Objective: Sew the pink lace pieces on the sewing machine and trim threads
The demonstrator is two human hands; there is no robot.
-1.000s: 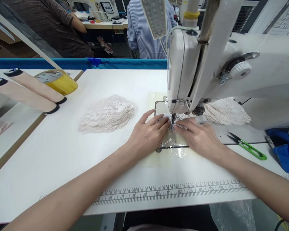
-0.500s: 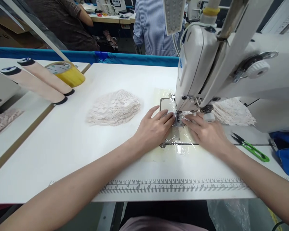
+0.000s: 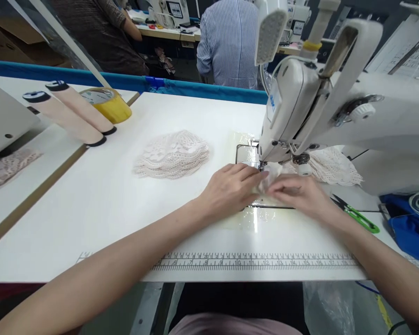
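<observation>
My left hand is at the sewing machine, just in front of and left of the needle area, its fingertips closed on a small white lace piece. From the other side my right hand pinches the same lace between thumb and fingers. The lace is blurred and partly hidden by the fingers. A pile of white lace pieces lies to the left of my hands. More lace rests behind my right hand, under the machine arm.
Green-handled thread snips lie by my right forearm, near a blue cloth. Yellow tape and two pale rolls stand at left. A ruler strip runs along the front edge. Two people work beyond the table.
Both hands have come slightly toward me from the needle, raising the lace between them. My right fingers have gone from lying flat to pinching. The camera view has shifted a little.
</observation>
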